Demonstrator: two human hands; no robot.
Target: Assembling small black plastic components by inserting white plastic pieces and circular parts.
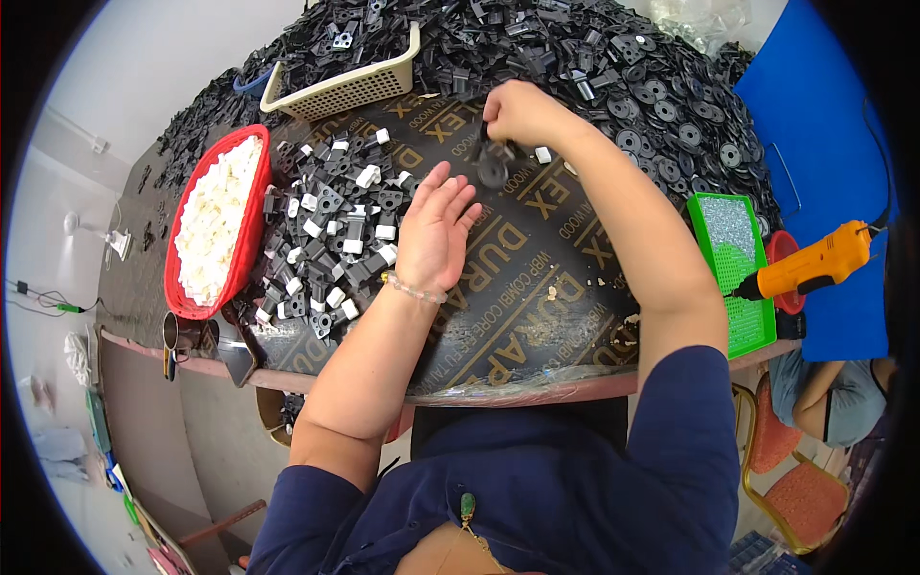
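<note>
Head view: over the black, gold-printed tabletop (565, 244), the right hand (527, 113) curls at blurred black plastic parts (494, 167), its grip unclear; the left hand (431, 235) extends flat, empty; lowering parts gently should avoid scattering white-capped black plastic pieces (355, 228) beside it

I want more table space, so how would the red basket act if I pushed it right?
The red basket would likely resist a little, being filled with white pieces. Those pieces, heaped near the rim, might spill if jolted. Pushed right, it would probably shove along the black parts lying close beside it.
</note>
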